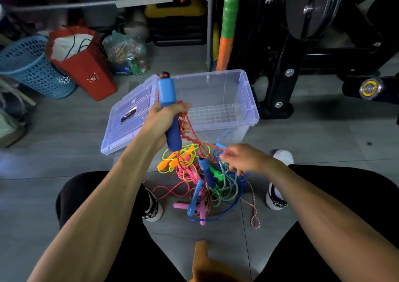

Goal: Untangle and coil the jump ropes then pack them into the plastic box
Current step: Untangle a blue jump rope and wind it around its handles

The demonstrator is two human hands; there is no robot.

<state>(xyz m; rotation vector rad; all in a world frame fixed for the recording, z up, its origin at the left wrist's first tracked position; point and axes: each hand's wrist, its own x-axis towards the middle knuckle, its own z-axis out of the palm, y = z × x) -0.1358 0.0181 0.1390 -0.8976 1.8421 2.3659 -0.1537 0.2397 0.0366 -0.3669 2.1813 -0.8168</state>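
My left hand (164,119) grips a blue jump-rope handle (167,93) upright, with loops of its red-and-white braided rope (192,133) gathered against it. My right hand (241,157) pinches that same rope lower down, over the pile. The second blue handle (207,171) of this rope hangs into a tangled heap of jump ropes (200,184) on the floor between my feet: yellow with orange handles, pink, green, blue. The clear plastic box (248,100) stands open and empty just beyond the heap. Its lid (127,117) leans on the box's left side.
A red paper bag (86,70), a blue mesh basket (32,67) and a clear bag of bottles (127,52) stand at the back left. Black exercise-machine legs (287,72) rise right of the box. My shoes (276,195) flank the heap.
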